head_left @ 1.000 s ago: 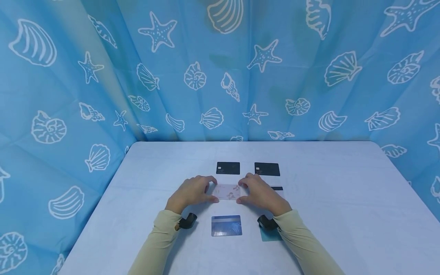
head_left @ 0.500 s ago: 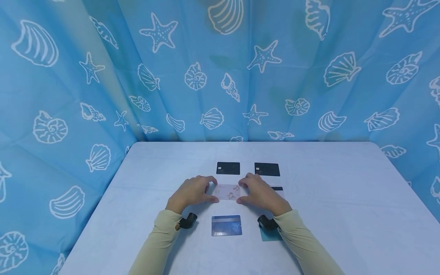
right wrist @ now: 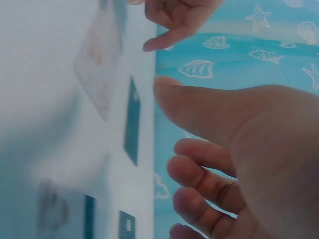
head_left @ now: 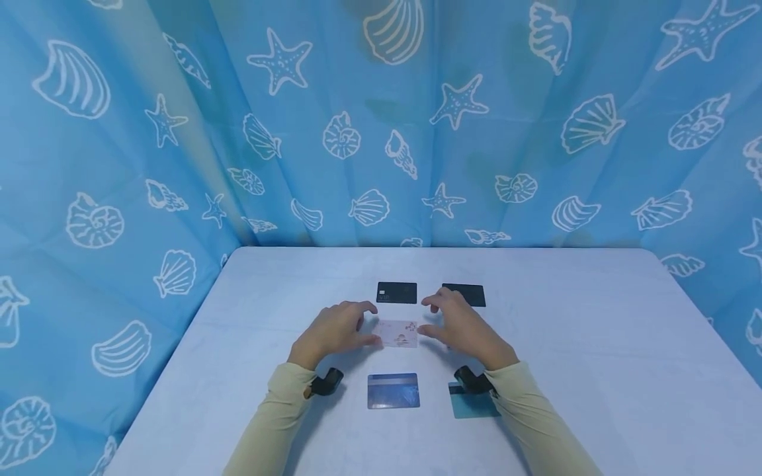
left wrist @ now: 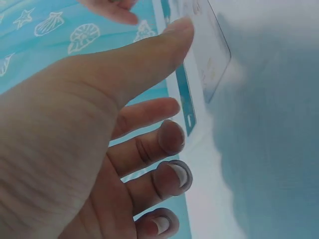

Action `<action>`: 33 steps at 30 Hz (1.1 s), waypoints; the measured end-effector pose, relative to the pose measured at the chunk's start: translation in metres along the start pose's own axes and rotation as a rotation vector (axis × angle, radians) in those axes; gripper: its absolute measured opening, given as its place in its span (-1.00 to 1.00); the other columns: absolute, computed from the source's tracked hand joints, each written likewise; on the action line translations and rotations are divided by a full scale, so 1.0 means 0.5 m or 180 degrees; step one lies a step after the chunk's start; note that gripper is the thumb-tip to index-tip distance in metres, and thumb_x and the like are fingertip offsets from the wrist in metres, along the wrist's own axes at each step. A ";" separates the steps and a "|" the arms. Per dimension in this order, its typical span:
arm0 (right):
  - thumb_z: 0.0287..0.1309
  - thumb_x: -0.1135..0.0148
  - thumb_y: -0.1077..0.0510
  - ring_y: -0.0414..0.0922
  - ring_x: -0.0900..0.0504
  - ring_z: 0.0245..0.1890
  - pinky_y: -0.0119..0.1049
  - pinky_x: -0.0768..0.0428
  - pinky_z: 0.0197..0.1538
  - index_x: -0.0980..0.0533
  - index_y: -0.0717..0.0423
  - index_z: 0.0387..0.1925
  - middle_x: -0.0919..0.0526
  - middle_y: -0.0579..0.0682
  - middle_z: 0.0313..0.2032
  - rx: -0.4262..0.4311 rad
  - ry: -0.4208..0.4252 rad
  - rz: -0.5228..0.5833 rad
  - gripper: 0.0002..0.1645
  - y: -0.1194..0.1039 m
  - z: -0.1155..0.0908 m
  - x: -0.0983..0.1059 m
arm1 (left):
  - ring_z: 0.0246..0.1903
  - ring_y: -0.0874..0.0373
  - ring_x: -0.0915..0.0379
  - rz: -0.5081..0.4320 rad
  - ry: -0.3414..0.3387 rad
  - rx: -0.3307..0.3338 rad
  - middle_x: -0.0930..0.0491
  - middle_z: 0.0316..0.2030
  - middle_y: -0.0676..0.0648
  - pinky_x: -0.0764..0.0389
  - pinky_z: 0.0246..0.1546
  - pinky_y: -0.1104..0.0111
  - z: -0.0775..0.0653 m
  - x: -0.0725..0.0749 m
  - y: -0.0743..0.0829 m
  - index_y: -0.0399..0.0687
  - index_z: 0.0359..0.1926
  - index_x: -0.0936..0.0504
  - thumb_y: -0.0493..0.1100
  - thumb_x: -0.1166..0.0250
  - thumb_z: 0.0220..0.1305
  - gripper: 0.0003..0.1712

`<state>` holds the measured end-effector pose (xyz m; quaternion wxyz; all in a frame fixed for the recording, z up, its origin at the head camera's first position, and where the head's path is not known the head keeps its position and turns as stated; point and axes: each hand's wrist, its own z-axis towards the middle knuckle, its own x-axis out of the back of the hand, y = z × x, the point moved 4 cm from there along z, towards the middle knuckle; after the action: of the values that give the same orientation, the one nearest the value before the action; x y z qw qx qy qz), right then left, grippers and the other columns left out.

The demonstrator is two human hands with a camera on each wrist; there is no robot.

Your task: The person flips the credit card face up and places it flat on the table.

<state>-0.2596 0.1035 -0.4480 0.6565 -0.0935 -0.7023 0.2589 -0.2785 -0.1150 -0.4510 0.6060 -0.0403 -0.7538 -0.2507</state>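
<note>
A pale pink card [head_left: 397, 334] with a small floral print lies flat on the white table between the two hands. At its left end is my left hand [head_left: 338, 332], thumb tip over the card's edge and forefinger standing apart from the thumb. My right hand [head_left: 470, 327] hovers just off the card's right end, thumb and fingers spread with nothing between them. Below it in the right wrist view lies a light card [right wrist: 62, 214] with a dark stripe; the right hand mostly hides this one in the head view.
Two black cards [head_left: 397, 293] lie in a row behind, the right one partly covered by my right fingertips. In front lie a blue card [head_left: 393, 391] and a teal card [head_left: 476, 405], the teal one partly under the right wrist camera. A blue curtain [head_left: 381, 132] hangs behind the table [head_left: 595, 330].
My right hand has let go of the pink card's right end and shifted right and slightly up. The left hand stays about where it was, its fingers slightly looser. The view tilts slightly.
</note>
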 end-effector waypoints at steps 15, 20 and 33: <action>0.21 -0.34 -0.05 0.06 -0.48 0.07 0.02 -0.57 0.18 -0.46 0.09 0.23 -0.53 0.09 0.00 0.0300 0.0491 0.0149 -0.38 0.034 -0.040 0.105 | -0.47 0.25 -0.36 0.0072 0.0668 -0.0366 -0.52 -0.44 0.05 -0.36 -0.49 0.46 -0.001 0.035 0.062 0.05 0.21 -0.55 0.28 -0.36 0.16 -0.32; 0.21 -0.33 -0.07 0.03 -0.46 0.02 -0.04 -0.60 0.08 -0.44 0.07 0.24 -0.53 0.09 0.00 0.0226 0.0516 0.0048 -0.37 0.064 -0.054 0.123 | -0.46 0.24 -0.38 0.0033 0.0715 -0.0435 -0.56 -0.40 0.03 -0.39 -0.48 0.47 0.007 0.037 0.092 0.05 0.24 -0.53 0.29 -0.36 0.15 -0.28; 0.15 -0.39 0.01 0.01 -0.47 -0.09 -0.14 -0.57 -0.09 -0.45 0.18 0.22 -0.55 0.11 -0.08 0.0097 0.0392 -0.0189 -0.34 0.135 -0.089 0.135 | -0.55 0.30 -0.33 0.0199 0.0639 -0.0705 -0.46 -0.53 0.13 -0.29 -0.62 0.51 0.036 0.001 0.159 -0.01 0.22 -0.56 0.34 -0.36 0.12 -0.23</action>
<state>-0.2388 0.2033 -0.4214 0.7072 -0.0783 -0.6590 0.2437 -0.2657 -0.0380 -0.4269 0.6777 -0.1051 -0.6555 -0.3162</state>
